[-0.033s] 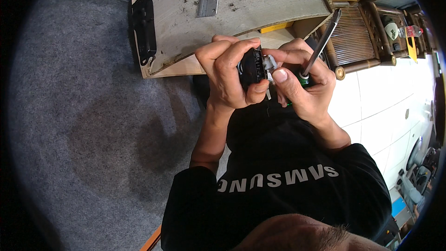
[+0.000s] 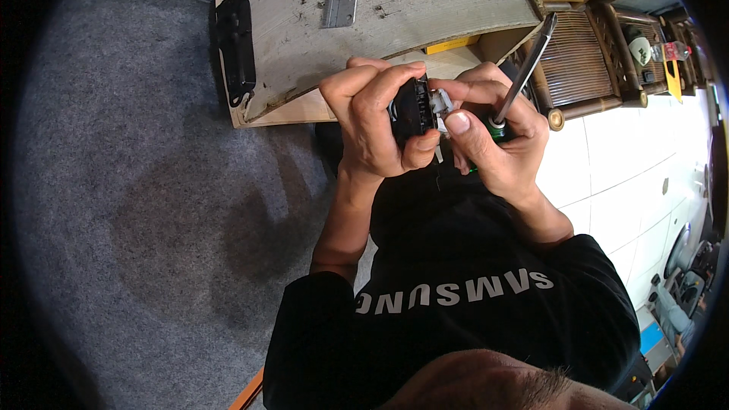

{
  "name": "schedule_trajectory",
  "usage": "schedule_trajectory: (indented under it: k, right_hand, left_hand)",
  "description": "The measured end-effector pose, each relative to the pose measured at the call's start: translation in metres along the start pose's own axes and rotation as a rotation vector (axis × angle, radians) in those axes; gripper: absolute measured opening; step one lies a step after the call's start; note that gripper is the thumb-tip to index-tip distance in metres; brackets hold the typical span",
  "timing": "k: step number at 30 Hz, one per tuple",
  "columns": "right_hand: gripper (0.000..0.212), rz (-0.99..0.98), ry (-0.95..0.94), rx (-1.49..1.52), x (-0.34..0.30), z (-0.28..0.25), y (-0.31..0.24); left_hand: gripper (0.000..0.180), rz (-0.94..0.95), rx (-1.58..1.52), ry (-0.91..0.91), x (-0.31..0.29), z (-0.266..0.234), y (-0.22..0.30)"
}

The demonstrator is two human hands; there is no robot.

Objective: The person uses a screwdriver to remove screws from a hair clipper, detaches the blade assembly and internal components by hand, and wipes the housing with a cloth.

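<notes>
My left hand (image 2: 370,118) is wrapped round a black hair clipper body (image 2: 412,112), its inner side facing right. A small whitish plastic piece (image 2: 441,102) sticks out of that side. The thumb and index finger of my right hand (image 2: 501,133) are at this piece, closed about it. Tucked in the same hand is a screwdriver (image 2: 525,68) with a green handle, its long metal shaft pointing up and to the right. Most of the handle is hidden by the palm and fingers.
Beyond my hands stands a wooden table (image 2: 296,53) with hair scraps and small screws on it. On top lie a toothed metal clipper blade (image 2: 339,10), a black casing half (image 2: 235,45) and several dark parts. A bamboo chair (image 2: 581,57) is at the right.
</notes>
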State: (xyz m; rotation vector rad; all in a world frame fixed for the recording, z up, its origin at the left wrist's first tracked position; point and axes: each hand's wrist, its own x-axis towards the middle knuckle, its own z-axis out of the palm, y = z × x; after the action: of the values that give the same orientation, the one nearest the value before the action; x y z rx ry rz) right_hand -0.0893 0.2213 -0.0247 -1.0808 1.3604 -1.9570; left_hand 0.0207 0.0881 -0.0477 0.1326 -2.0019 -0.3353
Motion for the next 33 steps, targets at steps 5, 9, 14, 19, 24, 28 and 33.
schedule_trajectory:
  k: [5, 9, 14, 19, 24, 28, 33]
  right_hand:
    - [0.027, -0.022, 0.000, -0.023, 0.001, -0.001, 0.001]
    - [0.028, -0.077, -0.016, -0.086, 0.003, -0.002, 0.002]
    - [0.028, -0.116, -0.013, -0.117, 0.005, -0.003, 0.003]
    - [0.028, -0.229, -0.058, -0.188, 0.009, -0.007, 0.006]
    - [0.028, -0.241, -0.069, -0.210, 0.010, -0.009, 0.006]
    - [0.028, -0.225, -0.073, -0.205, 0.010, -0.009, 0.004]
    - [0.028, -0.201, -0.058, -0.192, 0.010, -0.009, 0.003]
  left_hand:
    - [0.070, -0.002, 0.003, -0.011, 0.000, 0.000, 0.000]
    - [0.060, 0.016, -0.081, -0.019, 0.001, -0.001, -0.002]
    - [0.059, 0.008, -0.117, -0.021, 0.000, 0.000, -0.002]
    - [0.060, -0.017, -0.160, -0.013, -0.001, 0.001, -0.002]
    - [0.060, -0.022, -0.160, -0.021, 0.000, 0.000, -0.002]
    - [0.059, -0.013, -0.158, -0.028, 0.001, 0.001, -0.001]
    - [0.059, -0.001, -0.148, -0.036, 0.002, 0.001, -0.001]
